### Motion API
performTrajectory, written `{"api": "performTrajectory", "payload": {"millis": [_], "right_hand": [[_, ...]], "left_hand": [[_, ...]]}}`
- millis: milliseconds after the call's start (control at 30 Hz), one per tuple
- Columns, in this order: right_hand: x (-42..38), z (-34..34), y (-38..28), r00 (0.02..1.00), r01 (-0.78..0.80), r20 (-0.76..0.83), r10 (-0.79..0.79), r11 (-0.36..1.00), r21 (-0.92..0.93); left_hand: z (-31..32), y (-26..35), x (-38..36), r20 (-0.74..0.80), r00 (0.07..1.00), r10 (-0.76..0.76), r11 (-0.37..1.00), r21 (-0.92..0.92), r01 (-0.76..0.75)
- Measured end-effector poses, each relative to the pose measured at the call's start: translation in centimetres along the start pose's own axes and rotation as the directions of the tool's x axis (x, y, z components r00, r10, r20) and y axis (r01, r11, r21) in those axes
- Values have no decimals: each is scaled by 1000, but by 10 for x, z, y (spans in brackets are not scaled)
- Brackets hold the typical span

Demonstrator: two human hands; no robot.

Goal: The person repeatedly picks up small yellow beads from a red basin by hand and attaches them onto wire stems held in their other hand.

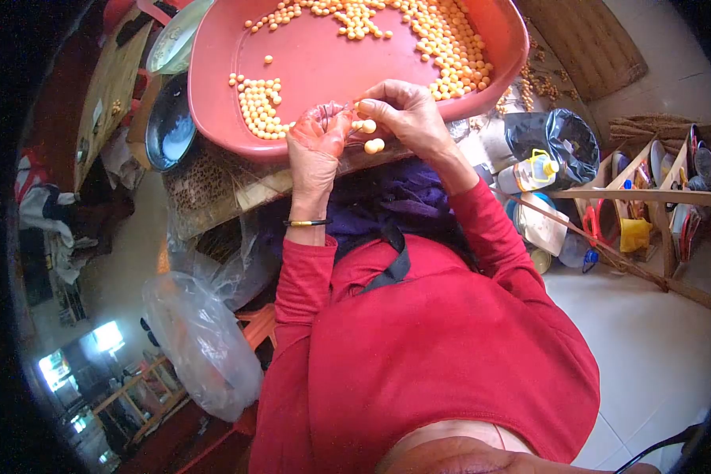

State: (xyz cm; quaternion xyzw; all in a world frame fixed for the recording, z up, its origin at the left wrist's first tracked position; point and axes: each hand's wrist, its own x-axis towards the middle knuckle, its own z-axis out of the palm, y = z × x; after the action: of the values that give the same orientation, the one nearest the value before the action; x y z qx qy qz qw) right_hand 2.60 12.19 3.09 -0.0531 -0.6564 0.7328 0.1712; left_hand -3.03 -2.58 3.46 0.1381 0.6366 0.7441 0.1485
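Note:
Over the near edge of a large red plastic basin [316,67], my two hands are close together. My left hand [320,138], its fingers stained reddish, is closed around thin dark strands that look like wire or stems. My right hand [409,117] pinches a small orange ball at the fingertips, close to the left fingers. Just below the fingers hang a few pale orange balls [374,146], seemingly joined to the strands. Many loose orange balls [454,55] lie in the basin, piled at the right and far side, with a smaller group [261,107] at the left.
At right stand a black plastic bag [573,142], a yellow-capped bottle [529,172] and a wooden rack [648,193] of household items. A dark bowl [170,126] sits at left, above a clear plastic bag [201,340]. Purple cloth [403,201] covers my lap.

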Motion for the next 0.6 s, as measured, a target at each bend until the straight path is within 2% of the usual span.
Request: {"api": "performTrajectory", "payload": {"millis": [133, 333, 500, 600], "right_hand": [[0, 1, -3, 999, 52, 10, -51, 997, -59], [-1, 5, 2, 999, 49, 0, -49, 997, -54], [-3, 9, -4, 999, -15, -47, 16, 1000, 22], [3, 13, 13, 988, 133, -65, -138, 988, -72]], "left_hand": [[3, 3, -2, -21, 1000, 23, 999, -31, -23], [1, 2, 0, 10, 999, 41, 999, -1, -41], [1, 4, -1, -41, 999, -6, 1000, 13, 6], [-6, 5, 0, 7, 1000, -25, 988, 152, 24]]}}
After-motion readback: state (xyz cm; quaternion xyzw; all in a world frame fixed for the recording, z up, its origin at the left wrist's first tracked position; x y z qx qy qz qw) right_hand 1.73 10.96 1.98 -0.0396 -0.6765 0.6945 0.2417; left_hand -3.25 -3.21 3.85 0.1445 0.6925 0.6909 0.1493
